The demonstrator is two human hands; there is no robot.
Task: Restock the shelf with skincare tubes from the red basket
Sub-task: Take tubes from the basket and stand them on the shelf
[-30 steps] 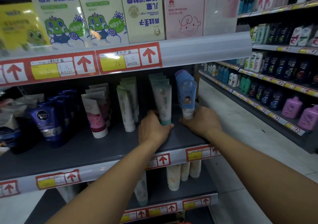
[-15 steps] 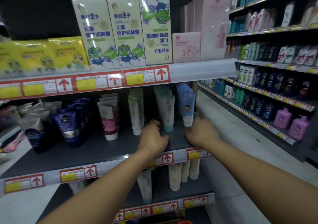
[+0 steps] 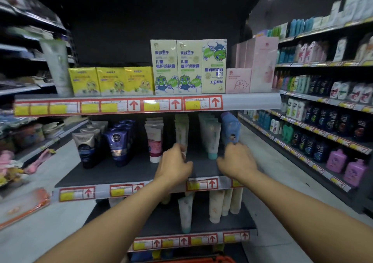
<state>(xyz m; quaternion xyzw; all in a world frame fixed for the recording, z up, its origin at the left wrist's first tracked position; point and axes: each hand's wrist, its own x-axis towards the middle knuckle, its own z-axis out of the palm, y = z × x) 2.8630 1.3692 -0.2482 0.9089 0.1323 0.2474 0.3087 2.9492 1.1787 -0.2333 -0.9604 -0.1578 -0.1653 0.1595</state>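
The middle shelf [image 3: 129, 171] holds rows of upright skincare tubes. My left hand [image 3: 173, 165] reaches in with its fingers curled around the cap end of a pale green tube [image 3: 181, 131]. To its right stands a white tube with a teal cap [image 3: 212, 139], untouched. My right hand [image 3: 236, 159] rests at the foot of the blue tube [image 3: 230, 129], fingers folded over its hidden cap. A pink and white tube [image 3: 155, 141] stands left of my left hand. Only the rim of the red basket [image 3: 201, 259] shows, at the bottom edge.
Dark blue tubes [image 3: 117, 143] and grey tubes [image 3: 84, 145] fill the shelf's left side. Boxes [image 3: 177, 66] stand on the shelf above. Cream tubes [image 3: 222, 204] stand on the lower shelf. An aisle shelf with bottles [image 3: 323, 125] runs along the right.
My left hand has shifted left from the teal-capped tube to the pale green tube. My right hand stays by the blue tube. The view has risen and pulled back.
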